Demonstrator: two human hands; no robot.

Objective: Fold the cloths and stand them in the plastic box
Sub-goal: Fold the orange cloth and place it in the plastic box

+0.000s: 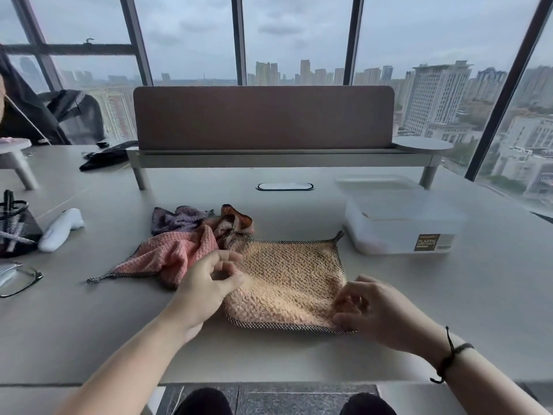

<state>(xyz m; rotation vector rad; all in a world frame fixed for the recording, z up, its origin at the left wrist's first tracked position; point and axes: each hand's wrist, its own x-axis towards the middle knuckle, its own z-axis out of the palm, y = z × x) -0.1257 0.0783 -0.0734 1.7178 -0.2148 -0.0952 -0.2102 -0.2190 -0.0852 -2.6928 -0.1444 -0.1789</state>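
**Inspector:** The square peach waffle-weave cloth with dark checked trim (288, 280) is lying spread flat on the pale grey tabletop (299, 357), directly in front of the person. Its far right corner is curling up a little.

**Clerk:** And the hands?

**Inspector:** The left hand (206, 286) is hovering at the cloth's left edge, fingers loosely curled, thumb and fingertips close together. I cannot tell whether they are pinching fabric or only brushing it. The right hand (371, 310) is sitting at the near right corner, its fingers curling down onto the cloth there; the grip itself is hidden by the fingers, so I cannot tell whether it is holding. A dark cord bracelet (452, 354) is sitting on the right wrist.

**Clerk:** Other cloths?

**Inspector:** A crumpled pink waffle cloth (173, 253) is lying just left of the peach one, touching it. Behind it, a bunched purple cloth (176, 218) and a rumpled orange-brown cloth (235, 221) are lying in a heap.

**Clerk:** The container?

**Inspector:** The translucent rectangular plastic box with a dark label (401, 226) is standing to the far right of the peach cloth, just beside its raised corner. Its clear lid (374, 182) is leaning behind it.

**Clerk:** Anything else?

**Inspector:** Black-framed glasses (21, 278) and a white handheld device (61, 226) are resting at the left.
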